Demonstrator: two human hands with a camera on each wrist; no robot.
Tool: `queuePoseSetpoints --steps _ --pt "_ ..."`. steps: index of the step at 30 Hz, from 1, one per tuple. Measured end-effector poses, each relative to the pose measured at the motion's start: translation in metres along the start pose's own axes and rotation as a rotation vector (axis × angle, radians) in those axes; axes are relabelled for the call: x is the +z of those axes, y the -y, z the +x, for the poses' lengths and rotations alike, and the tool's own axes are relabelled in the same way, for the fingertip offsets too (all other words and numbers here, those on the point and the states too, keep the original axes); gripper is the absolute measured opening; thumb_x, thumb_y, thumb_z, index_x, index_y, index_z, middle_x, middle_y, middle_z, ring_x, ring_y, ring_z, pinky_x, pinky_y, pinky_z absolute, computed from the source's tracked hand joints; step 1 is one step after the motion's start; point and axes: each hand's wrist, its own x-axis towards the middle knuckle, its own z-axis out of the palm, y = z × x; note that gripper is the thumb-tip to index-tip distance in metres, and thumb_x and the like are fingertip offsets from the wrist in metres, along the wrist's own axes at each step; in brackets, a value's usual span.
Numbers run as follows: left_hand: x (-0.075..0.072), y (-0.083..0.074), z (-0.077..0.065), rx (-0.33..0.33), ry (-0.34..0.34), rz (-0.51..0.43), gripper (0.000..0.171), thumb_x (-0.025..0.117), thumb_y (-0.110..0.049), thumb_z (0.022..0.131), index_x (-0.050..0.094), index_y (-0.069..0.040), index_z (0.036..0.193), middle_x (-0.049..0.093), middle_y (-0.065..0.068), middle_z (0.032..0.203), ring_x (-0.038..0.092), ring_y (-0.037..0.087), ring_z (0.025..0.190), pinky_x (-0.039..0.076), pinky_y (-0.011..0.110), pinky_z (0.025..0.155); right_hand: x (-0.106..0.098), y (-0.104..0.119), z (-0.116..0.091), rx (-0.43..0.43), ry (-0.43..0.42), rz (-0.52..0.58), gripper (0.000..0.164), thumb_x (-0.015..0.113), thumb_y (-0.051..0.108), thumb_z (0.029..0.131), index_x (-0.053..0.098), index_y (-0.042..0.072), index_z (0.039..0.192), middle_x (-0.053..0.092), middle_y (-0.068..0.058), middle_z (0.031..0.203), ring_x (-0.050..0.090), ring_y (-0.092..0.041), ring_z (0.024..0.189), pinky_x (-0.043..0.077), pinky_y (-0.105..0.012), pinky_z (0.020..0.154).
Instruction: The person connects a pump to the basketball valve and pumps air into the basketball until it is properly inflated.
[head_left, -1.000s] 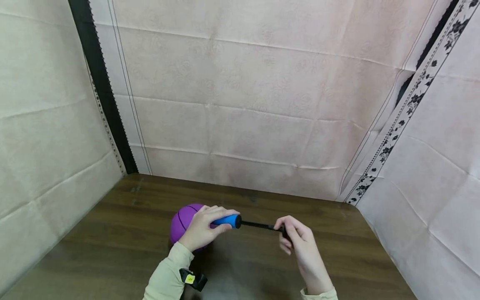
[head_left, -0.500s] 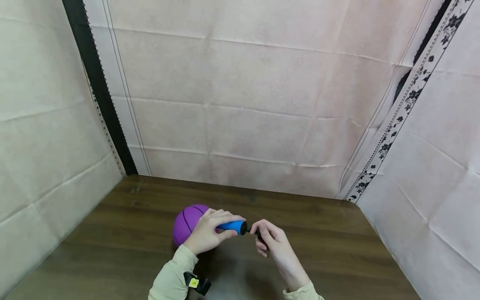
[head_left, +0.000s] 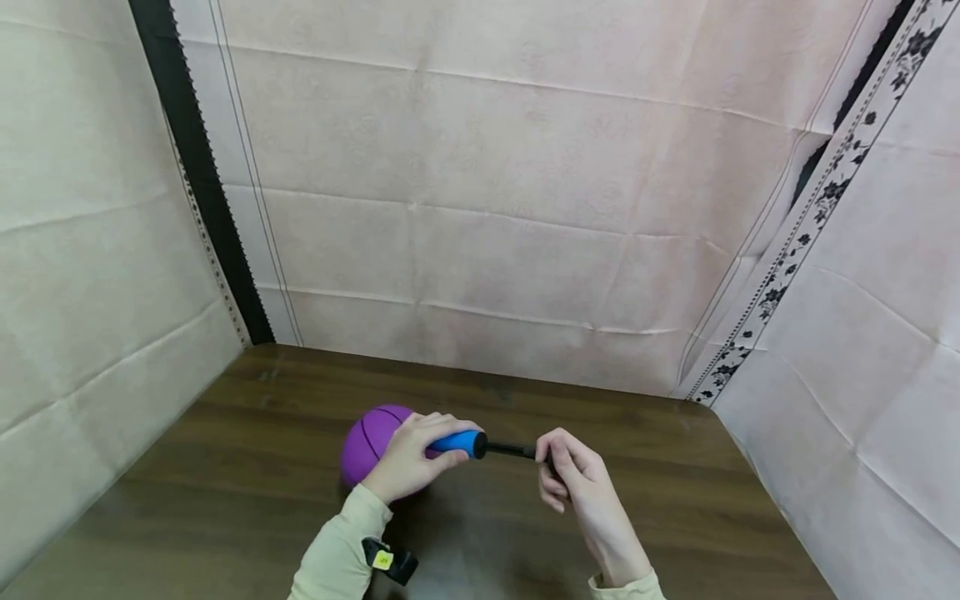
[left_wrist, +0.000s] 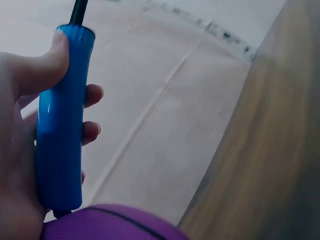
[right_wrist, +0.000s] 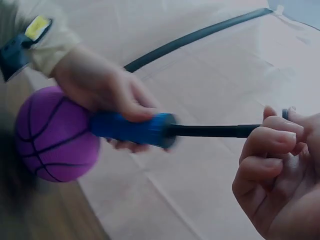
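A small purple ball with black seam lines is partly hidden behind my left hand in the head view. That hand grips the blue barrel of a hand pump, its thumb along the side near the rod end. In the left wrist view the pump's other end meets the ball; the joint itself is mostly hidden. My right hand holds the pump's black handle in curled fingers. Between the two hands a stretch of black rod shows, pulled out of the barrel.
Under the hands lies a dark wooden table. Pale creased cloth hangs behind it and along both sides, with a black strip at the left corner and a floral border at the right. A small black device sits on the left wrist.
My right hand moved left half a second ago, pushing the rod nearly all the way in. Now it is back to the right, with the rod drawn out again. My left hand barely shifted.
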Motion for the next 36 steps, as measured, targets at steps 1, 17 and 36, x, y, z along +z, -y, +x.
queuePoseSetpoints --steps 1,17,36 --pt "0.005 -0.003 0.001 0.012 0.007 -0.004 0.033 0.067 -0.029 0.09 0.062 -0.032 0.123 0.068 -0.009 0.108 0.059 0.006 0.096 0.04 0.036 0.086 0.002 -0.002 0.001 0.016 0.001 0.003 0.028 0.029 0.018 0.108 0.048 0.004 0.094 0.028 0.001 0.059 0.027 -0.013 0.047 0.029 -0.025 0.042" --pt "-0.014 0.004 -0.001 -0.033 0.048 -0.002 0.033 0.066 -0.031 0.092 0.063 -0.031 0.125 0.068 -0.011 0.112 0.059 0.005 0.1 0.04 0.038 0.09 -0.003 0.003 0.001 0.022 0.035 -0.095 0.026 0.032 0.016 0.107 0.054 0.005 0.098 0.035 0.0 0.063 0.033 -0.013 0.049 0.029 -0.031 0.043" --pt "0.002 -0.003 0.004 0.01 0.065 -0.039 0.034 0.069 -0.032 0.089 0.065 -0.03 0.123 0.07 -0.009 0.11 0.062 0.008 0.1 0.04 0.036 0.09 0.017 -0.022 0.011 0.177 -0.043 -0.047 0.037 0.041 0.027 0.105 0.049 -0.009 0.102 0.039 0.003 0.066 0.037 -0.004 0.052 0.034 -0.019 0.049"
